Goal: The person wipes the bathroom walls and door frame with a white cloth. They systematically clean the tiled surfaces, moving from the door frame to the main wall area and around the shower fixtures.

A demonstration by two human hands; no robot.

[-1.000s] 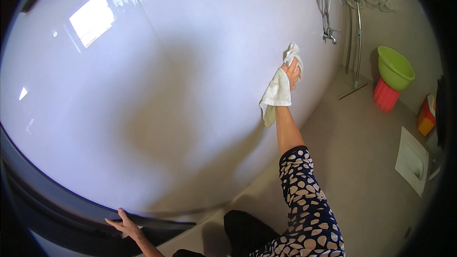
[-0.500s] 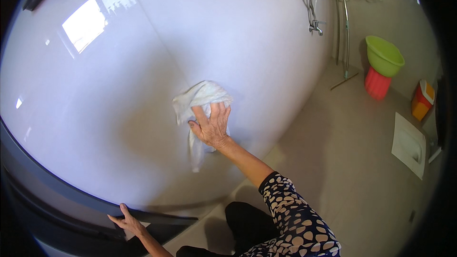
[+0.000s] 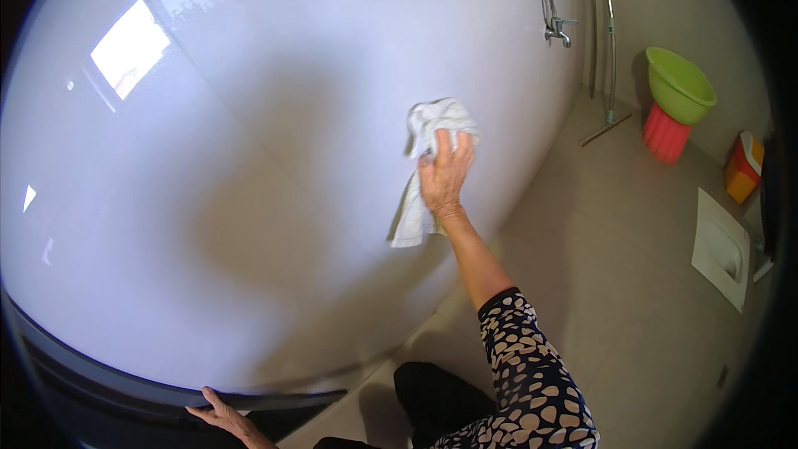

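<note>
My right hand (image 3: pixel 447 170) presses a bunched white cloth (image 3: pixel 409 220) against the glossy pale wall (image 3: pixel 332 150). Its fingers are curled into the upper part of the cloth, while a loose end hangs down beside the wrist. Low on the left, my left hand (image 3: pixel 224 417) rests at the dark frame (image 3: pixel 150 391) along the wall's lower left edge. Thumb and forefinger are apart there, and the other fingers show only in part.
A chrome tap (image 3: pixel 559 32) with a hose juts from the wall. Beyond it stand a long-handled floor squeegee (image 3: pixel 611 75), a green basin (image 3: pixel 682 87) on a red stool (image 3: pixel 667 135), and a red-and-orange bin (image 3: pixel 743 168). A squat toilet (image 3: pixel 721 249) is set in the floor at right.
My right hand has slid the cloth rightward and up across the wall. My left hand stays at the dark frame, now lower in view. The whole view has shifted slightly.
</note>
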